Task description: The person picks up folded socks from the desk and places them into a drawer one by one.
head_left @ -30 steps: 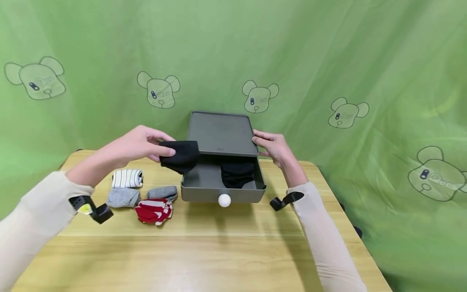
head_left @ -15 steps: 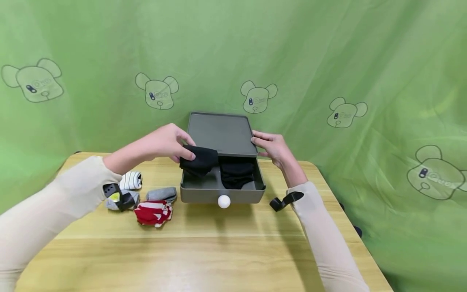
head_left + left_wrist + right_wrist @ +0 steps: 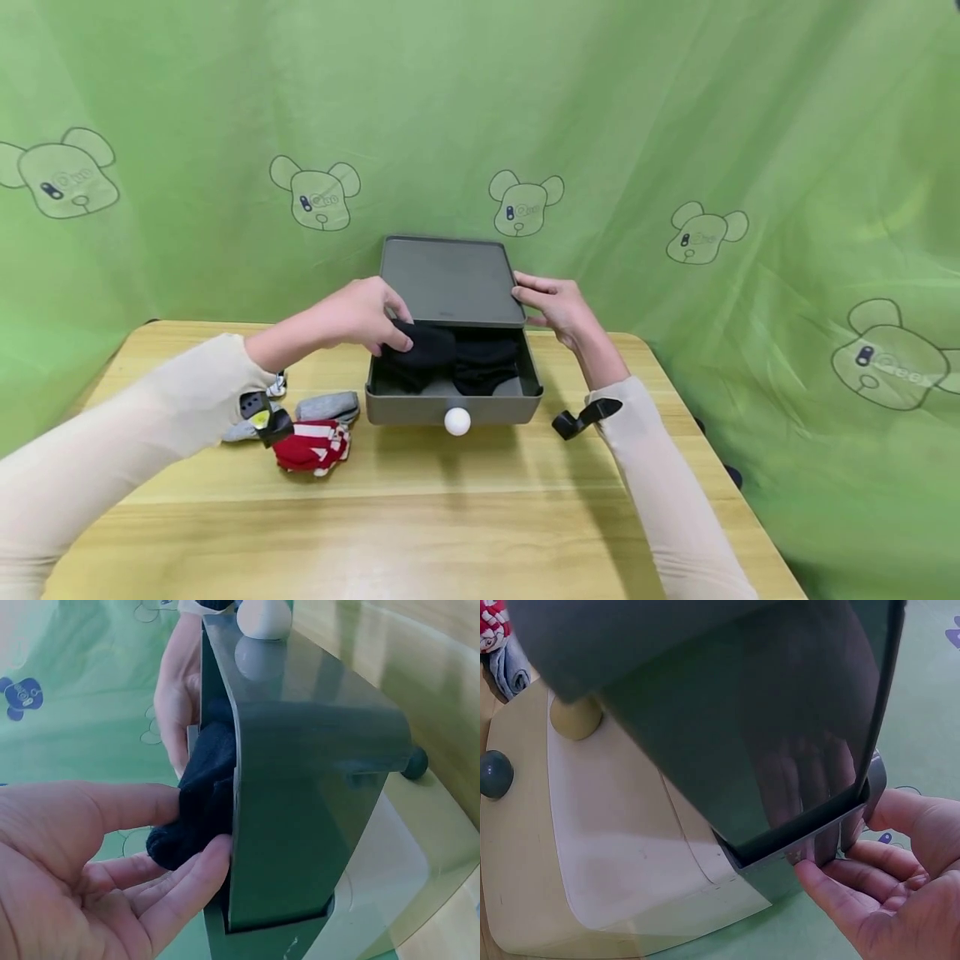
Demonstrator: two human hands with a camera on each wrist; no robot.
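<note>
My left hand [image 3: 362, 315] pinches a folded pair of black socks [image 3: 426, 360] between thumb and fingers, in the left half of a pulled-out grey drawer [image 3: 408, 410]. The left wrist view shows the dark knit socks [image 3: 204, 780] inside the drawer wall, my thumb on one side and fingertips on the other. Another black folded pair [image 3: 483, 357] lies in the drawer's right half. My right hand [image 3: 561, 308] rests its fingertips against the right side of the grey drawer unit [image 3: 453, 279]. In the right wrist view those fingers [image 3: 832, 896] touch the casing near its edge.
Left of the drawer lie red-and-white socks [image 3: 309, 447] and grey socks [image 3: 328, 407]; more are partly hidden behind my left wrist. A white round knob [image 3: 457, 422] juts from the drawer front. White [image 3: 622, 810] and yellowish lower drawers show beneath. A green curtain [image 3: 450, 108] hangs behind.
My left hand has carried the black socks rightward and down, from beside the unit into the left half of the drawer. My right hand stays against the unit's side.
</note>
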